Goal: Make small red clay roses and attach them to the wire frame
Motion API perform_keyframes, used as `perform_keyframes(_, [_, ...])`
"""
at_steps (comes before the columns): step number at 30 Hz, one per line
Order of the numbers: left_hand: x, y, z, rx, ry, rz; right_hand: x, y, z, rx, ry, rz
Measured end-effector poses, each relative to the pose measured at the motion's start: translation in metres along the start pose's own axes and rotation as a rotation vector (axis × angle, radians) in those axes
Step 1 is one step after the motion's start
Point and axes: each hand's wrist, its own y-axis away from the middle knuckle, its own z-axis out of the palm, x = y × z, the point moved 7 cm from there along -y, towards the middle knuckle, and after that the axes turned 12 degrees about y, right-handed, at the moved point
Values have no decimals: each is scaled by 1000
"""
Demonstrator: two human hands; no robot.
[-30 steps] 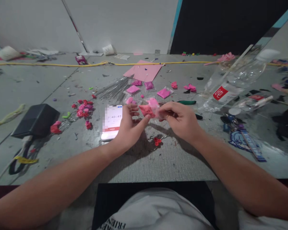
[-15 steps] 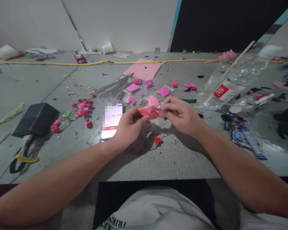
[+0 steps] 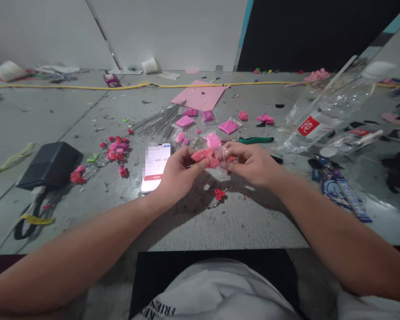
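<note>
Coral-red clay in a clear plastic packet (image 3: 206,156) is held between my two hands above the grey table. My left hand (image 3: 182,171) pinches its left part between thumb and fingers. My right hand (image 3: 251,162) grips the clear plastic at the right end, where a bit of red shows by the fingertips. Just beyond the packet lies a light pink lump (image 3: 214,140). A small red clay flower (image 3: 219,194) on thin wire rests on the table nearer to me. Left of my left hand is a lit phone (image 3: 156,169).
Pink clay packets (image 3: 228,126) and thin wires (image 3: 160,122) lie beyond my hands. Green-handled pliers (image 3: 256,140) are behind my right hand. Clay flowers (image 3: 116,149) and a black adapter (image 3: 50,165) are at left. A large plastic bottle (image 3: 333,109) stands at right.
My right hand has moved slightly down, and more clear plastic shows beside the red clay. More of the green pliers is visible. The packet's left part stays in my left hand.
</note>
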Motion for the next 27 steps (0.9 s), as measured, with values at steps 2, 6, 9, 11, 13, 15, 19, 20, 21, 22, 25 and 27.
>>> perform_keyframes(2, [2,-1,1,-10,-26,31,1,0,1,7,21,13])
perform_keyframes(6, [1,-1,5,-59,13,48,-1,1,10,-8,2,5])
perform_keyframes(9, [0,1,8,-109,28,54,1,3,17,3,-37,38])
perform_keyframes(11, [-1,2,9,-126,37,50,3,4,19,14,-48,64])
perform_keyframes(13, [-1,2,11,-146,84,36,1,4,19,15,-60,56])
perform_keyframes(15, [1,3,13,-174,140,23,-2,3,17,-5,-127,50])
perform_keyframes(19, [5,4,16,-180,216,3,-5,2,15,-67,-418,103])
perform_keyframes(20, [5,3,16,-171,235,-2,-4,2,14,-65,-484,133])
perform_keyframes(21, [5,2,15,-160,256,-7,-1,2,12,-51,-539,168])
perform_keyframes(22, [3,2,14,-150,274,-13,1,2,9,-24,-579,200])
perform_keyframes(25, [-4,-1,11,-132,320,-50,6,1,-1,60,-542,221])
perform_keyframes(27, [-8,0,12,-146,345,-81,6,0,-6,70,-452,193])
